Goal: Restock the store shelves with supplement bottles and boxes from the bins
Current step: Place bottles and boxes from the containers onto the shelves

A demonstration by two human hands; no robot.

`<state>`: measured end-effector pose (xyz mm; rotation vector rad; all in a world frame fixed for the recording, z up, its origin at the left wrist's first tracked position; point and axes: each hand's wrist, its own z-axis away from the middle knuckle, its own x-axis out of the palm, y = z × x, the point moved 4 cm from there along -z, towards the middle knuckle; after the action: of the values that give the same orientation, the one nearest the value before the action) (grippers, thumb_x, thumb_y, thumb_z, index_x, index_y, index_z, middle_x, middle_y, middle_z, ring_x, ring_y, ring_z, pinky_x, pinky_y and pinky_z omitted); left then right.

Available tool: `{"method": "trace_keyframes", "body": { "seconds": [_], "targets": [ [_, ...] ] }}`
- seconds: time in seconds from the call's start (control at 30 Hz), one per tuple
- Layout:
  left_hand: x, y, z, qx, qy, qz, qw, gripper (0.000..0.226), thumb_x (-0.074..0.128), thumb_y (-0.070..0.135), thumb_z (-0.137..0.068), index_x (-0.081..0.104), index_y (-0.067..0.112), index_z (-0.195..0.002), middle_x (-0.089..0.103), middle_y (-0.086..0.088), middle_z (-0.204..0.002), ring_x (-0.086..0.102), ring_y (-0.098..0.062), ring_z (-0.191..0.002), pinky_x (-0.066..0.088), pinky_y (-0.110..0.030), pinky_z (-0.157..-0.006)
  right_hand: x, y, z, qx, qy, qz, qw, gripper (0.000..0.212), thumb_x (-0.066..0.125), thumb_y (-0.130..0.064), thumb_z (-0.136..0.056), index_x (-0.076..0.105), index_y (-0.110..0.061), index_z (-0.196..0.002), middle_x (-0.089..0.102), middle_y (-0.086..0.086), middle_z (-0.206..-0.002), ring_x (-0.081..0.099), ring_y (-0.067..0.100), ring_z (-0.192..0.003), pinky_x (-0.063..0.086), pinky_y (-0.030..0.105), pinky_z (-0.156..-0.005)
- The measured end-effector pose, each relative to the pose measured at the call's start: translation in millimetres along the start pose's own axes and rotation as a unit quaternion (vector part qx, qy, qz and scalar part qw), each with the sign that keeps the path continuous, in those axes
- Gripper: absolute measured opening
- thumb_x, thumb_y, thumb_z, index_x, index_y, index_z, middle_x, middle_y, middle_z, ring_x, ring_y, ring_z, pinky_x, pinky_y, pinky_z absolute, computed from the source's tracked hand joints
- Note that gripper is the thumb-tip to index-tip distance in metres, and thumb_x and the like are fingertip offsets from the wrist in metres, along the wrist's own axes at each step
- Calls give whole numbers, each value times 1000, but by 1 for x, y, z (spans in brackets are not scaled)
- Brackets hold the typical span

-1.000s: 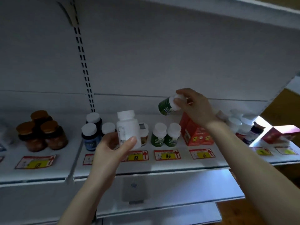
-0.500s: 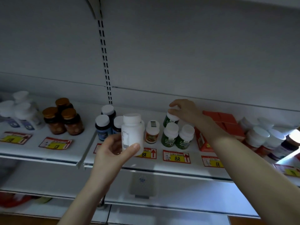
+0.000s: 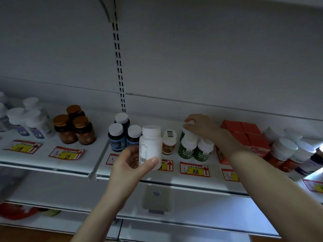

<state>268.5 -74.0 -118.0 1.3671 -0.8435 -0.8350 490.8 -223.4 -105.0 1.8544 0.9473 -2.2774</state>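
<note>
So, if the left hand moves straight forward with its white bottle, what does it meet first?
Probably the blue-labelled bottle just behind the white bottle in the left hand; depth is unclear.

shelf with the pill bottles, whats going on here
A person is stocking the shelf. Their right hand grips the cap of a green bottle behind two other green bottles, beside the red boxes. Their left hand holds a white bottle upright in front of the shelf, not yet placed.

Single head-worn wide-angle view, facing forward and slightly up, close to the shelf (image 3: 52,165)
</note>
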Motion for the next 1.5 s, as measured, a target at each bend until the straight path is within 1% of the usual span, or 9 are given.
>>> {"method": "trace_keyframes", "body": {
  "seconds": [0.13, 0.27, 0.43, 0.67, 0.8, 0.93, 1.27, 1.4, 1.5],
  "targets": [
    [1, 2, 0, 3, 0, -10, 1000, 34, 76, 17, -69, 56, 30, -94, 67, 9, -94, 63, 7, -79, 48, -8, -63, -1, -3, 2, -8, 6, 17, 1000, 37, 45, -29, -96, 52, -12, -128, 50, 7, -136, 46, 23, -121, 34, 25, -92],
    [4, 7, 0, 23, 18, -65, 997, 45, 80, 21, -67, 52, 24, -103, 61, 11, -96, 57, 13, -77, 45, -5, -61, -20, -34, 28, -73, 149, -108, 980, 28, 50, -25, -94, 61, -10, -115, 63, 8, -116, 57, 19, -102, 36, 16, -83],
    [12, 11, -1, 69, 64, -141, 986, 58, 83, 31, -62, 42, 24, -103, 56, 4, -99, 56, -5, -88, 48, -17, -70, -18, -92, 71, -100, -5, -262, 960, 36, 50, -54, -82, 63, -21, -87, 66, -2, -82, 63, 12, -71, 47, 24, -60],
    [7, 5, 0, 40, -8, -58, 998, 68, 66, 63, -52, 51, 30, -110, 60, 5, -108, 61, -10, -96, 52, -24, -77, -17, -99, 78, -111, -18, -327, 938, 11, 59, -19, -87, 65, -24, -95, 66, -5, -92, 62, 11, -80, 51, 24, -65],
    [-3, 0, 3, -41, -76, 70, 994, 47, 68, 46, -68, 62, 21, -108, 70, -6, -98, 68, -20, -87, 56, -31, -77, -13, -103, 74, -118, -50, -371, 920, 24, 53, -8, -88, 65, -28, -92, 66, -6, -95, 62, 11, -89, 52, 30, -81],
    [-28, -1, 3, -14, 2, 77, 997, 23, 73, 21, -77, 65, 16, -98, 70, -7, -87, 68, -18, -77, 57, -29, -74, 2, -128, 64, -143, -85, -373, 913, 23, 54, -9, -88, 67, -27, -93, 68, -6, -96, 63, 8, -90, 52, 23, -80],
    [-175, 3, 12, 130, 95, -151, 975, 40, 65, 42, -74, 64, 23, -109, 70, 11, -96, 64, -5, -88, 51, -22, -76, 55, -271, 49, -213, -122, -318, 916, 12, 71, -15, -78, 69, -21, -89, 70, -3, -86, 64, -1, -74, 51, 17, -67],
    [-242, -2, 3, 165, 131, -338, 917, 57, 58, 53, -78, 60, 14, -120, 65, 3, -112, 59, -13, -102, 43, -20, -89, 83, -328, 44, -208, -98, -303, 925, 11, 70, -10, -77, 69, -8, -89, 70, 17, -89, 60, 22, -75, 47, 36, -68],
    [-285, -15, -11, 175, 141, -440, 869, 63, 50, 53, -84, 58, 4, -122, 62, -10, -120, 57, -25, -113, 41, -28, -93, 93, -358, 35, -204, -30, -272, 940, 11, 69, -14, -79, 68, -14, -90, 69, 1, -85, 60, 8, -74, 45, 15, -62]
  ]
}}
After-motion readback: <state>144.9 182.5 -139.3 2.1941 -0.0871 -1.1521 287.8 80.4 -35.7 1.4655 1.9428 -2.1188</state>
